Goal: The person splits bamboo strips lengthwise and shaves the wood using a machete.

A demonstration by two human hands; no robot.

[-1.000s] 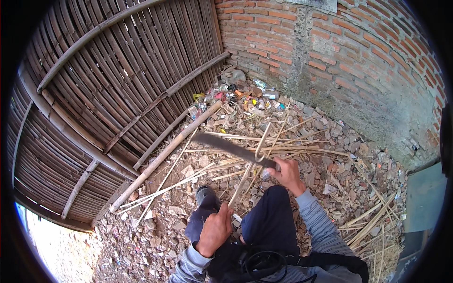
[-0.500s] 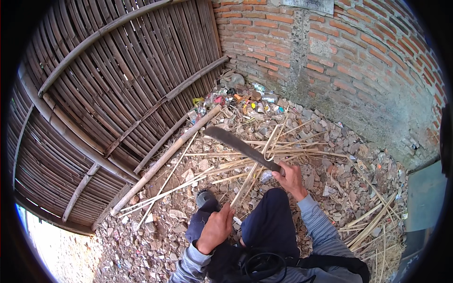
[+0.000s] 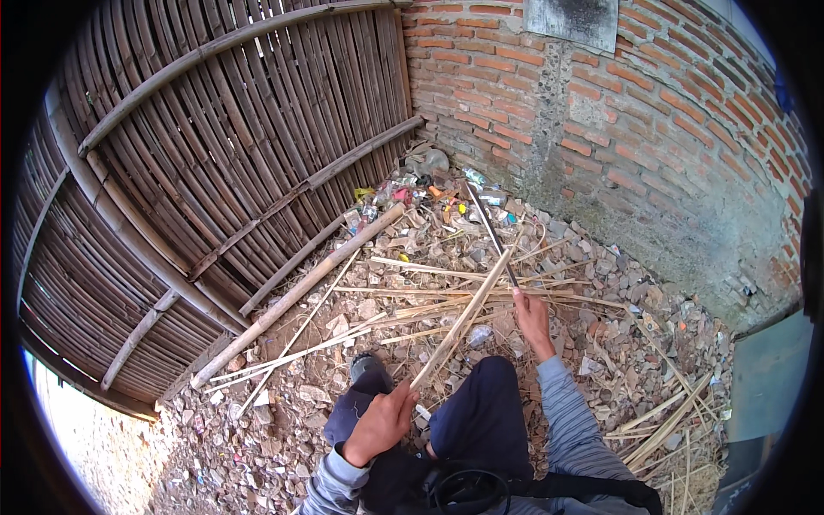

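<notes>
My left hand [image 3: 382,422] is closed round the lower end of a pale split bamboo strip [image 3: 452,336], which slants up and to the right in front of my knees. In my right hand [image 3: 533,321] is the handle of a machete [image 3: 492,225]. Its dark blade points away from me and up, seen nearly edge-on, so it looks thin. The blade passes close by the strip's far end; whether they touch I cannot tell. Several loose bamboo strips [image 3: 403,292] lie across the ground beyond my knees.
A slatted bamboo wall [image 3: 232,146] stands at the left, with a thick bamboo pole [image 3: 300,294] lying along its foot. A brick wall [image 3: 652,129] rises ahead and right. Rubble and litter [image 3: 429,189] cover the ground. More strips [image 3: 669,421] lie at the right, near a grey-green panel [image 3: 771,369].
The machete has turned from lying crosswise, pointing left, to pointing up and away with its edge toward me. The strip stays in my left hand. The view has tilted slightly upward.
</notes>
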